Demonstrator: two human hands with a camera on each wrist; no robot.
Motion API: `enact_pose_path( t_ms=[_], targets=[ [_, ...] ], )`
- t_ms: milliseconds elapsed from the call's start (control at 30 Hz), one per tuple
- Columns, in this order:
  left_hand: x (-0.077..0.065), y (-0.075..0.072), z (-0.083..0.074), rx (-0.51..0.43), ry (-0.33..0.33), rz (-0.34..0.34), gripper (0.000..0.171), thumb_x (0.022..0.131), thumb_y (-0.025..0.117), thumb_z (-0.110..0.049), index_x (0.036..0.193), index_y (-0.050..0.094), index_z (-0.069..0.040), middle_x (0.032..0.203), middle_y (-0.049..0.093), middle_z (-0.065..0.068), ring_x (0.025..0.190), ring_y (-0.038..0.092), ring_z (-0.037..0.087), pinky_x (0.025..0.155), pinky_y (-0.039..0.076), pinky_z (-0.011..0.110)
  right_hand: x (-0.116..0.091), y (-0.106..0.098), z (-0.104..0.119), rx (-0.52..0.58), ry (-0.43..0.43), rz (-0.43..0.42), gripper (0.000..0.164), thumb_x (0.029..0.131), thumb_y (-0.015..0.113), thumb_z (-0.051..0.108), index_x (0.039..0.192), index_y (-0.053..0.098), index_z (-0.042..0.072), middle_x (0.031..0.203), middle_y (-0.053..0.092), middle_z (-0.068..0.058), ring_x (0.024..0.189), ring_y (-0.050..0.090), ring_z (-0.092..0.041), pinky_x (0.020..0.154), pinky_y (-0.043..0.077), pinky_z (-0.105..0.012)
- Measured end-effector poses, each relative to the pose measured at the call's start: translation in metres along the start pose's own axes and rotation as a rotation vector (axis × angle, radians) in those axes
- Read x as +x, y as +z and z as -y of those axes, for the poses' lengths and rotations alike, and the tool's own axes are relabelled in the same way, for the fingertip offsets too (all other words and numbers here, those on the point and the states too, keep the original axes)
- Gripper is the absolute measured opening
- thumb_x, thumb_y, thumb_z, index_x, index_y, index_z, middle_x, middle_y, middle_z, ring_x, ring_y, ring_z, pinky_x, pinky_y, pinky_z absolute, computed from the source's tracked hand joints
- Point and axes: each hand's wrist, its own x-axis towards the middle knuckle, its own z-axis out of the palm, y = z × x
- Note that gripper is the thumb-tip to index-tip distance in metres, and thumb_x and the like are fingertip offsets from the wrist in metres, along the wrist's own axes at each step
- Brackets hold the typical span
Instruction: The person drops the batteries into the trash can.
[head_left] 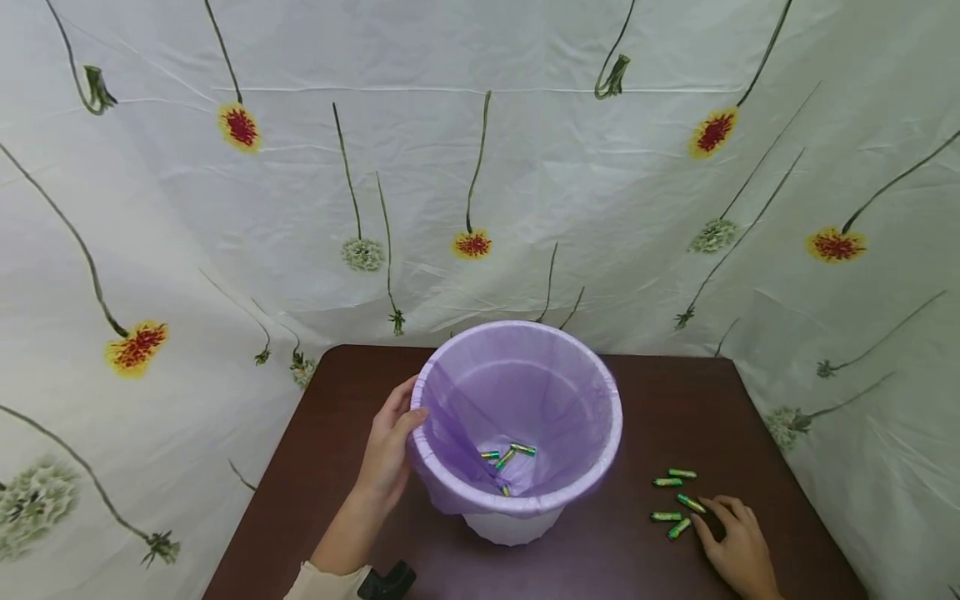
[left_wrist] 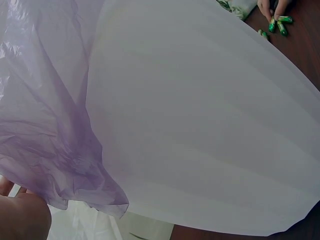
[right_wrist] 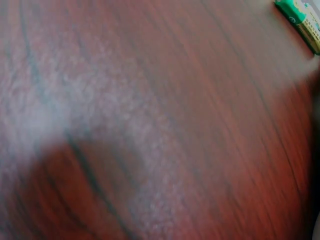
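Observation:
A white trash can (head_left: 513,528) stands on the table, lined with a thin purple trash bag (head_left: 525,387) folded over its rim. My left hand (head_left: 387,454) grips the can's left rim, thumb over the top and fingers outside against the bag. Several green batteries (head_left: 505,458) lie at the bottom of the bag. To the right of the can, my right hand (head_left: 738,546) is at a small group of loose batteries (head_left: 666,517). Its thumb and index finger pinch the end of one green battery (head_left: 690,503). The right wrist view shows mostly blurred wood and one battery (right_wrist: 300,22) at the corner.
The dark brown wooden table (head_left: 637,417) has rounded back corners. Behind it and along both sides hangs a pale floral cloth (head_left: 585,167). A black strap (head_left: 386,581) sits at the left wrist.

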Motion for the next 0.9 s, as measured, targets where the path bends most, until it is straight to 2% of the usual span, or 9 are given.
enact_pose_path(
  t_ms=[167, 333, 600, 900],
  targets=[
    [-0.001, 0.000, -0.001, 0.008, 0.010, 0.017, 0.051, 0.098, 0.053, -0.001, 0.148, 0.046, 0.003, 0.140, 0.053, 0.022, 0.115, 0.058, 0.027, 0.092, 0.052, 0.032, 0.002, 0.004, 0.001, 0.000, -0.035, -0.057, 0.024, 0.077, 0.088, 0.004, 0.099, 0.079, -0.001, 0.100, 0.063, -0.016, 0.088, 0.058, -0.038, 0.068, 0.049, -0.059],
    [0.000, -0.001, -0.002, 0.004, 0.009, 0.016, 0.051, 0.098, 0.053, -0.001, 0.149, 0.046, 0.003, 0.142, 0.052, 0.022, 0.117, 0.058, 0.027, 0.093, 0.052, 0.032, 0.002, 0.006, 0.002, 0.013, -0.036, -0.090, 0.021, 0.077, 0.087, 0.001, 0.095, 0.079, -0.001, 0.098, 0.063, -0.016, 0.087, 0.059, -0.039, 0.068, 0.050, -0.060],
    [-0.002, -0.002, -0.001, -0.003, -0.012, 0.005, 0.051, 0.098, 0.054, -0.001, 0.148, 0.047, 0.002, 0.143, 0.052, 0.021, 0.117, 0.058, 0.026, 0.093, 0.052, 0.032, 0.002, 0.004, 0.007, 0.085, 0.056, -0.097, 0.017, 0.085, 0.080, -0.002, 0.101, 0.073, -0.002, 0.100, 0.066, -0.018, 0.092, 0.062, -0.042, 0.075, 0.050, -0.061],
    [-0.002, -0.003, -0.001, 0.002, -0.006, 0.010, 0.052, 0.097, 0.054, -0.002, 0.149, 0.047, 0.000, 0.143, 0.052, 0.021, 0.118, 0.058, 0.028, 0.093, 0.053, 0.033, 0.009, -0.001, 0.015, 0.124, 0.144, -0.108, 0.015, 0.089, 0.077, 0.000, 0.103, 0.072, -0.001, 0.099, 0.066, -0.019, 0.091, 0.064, -0.043, 0.075, 0.050, -0.061]
  ],
)
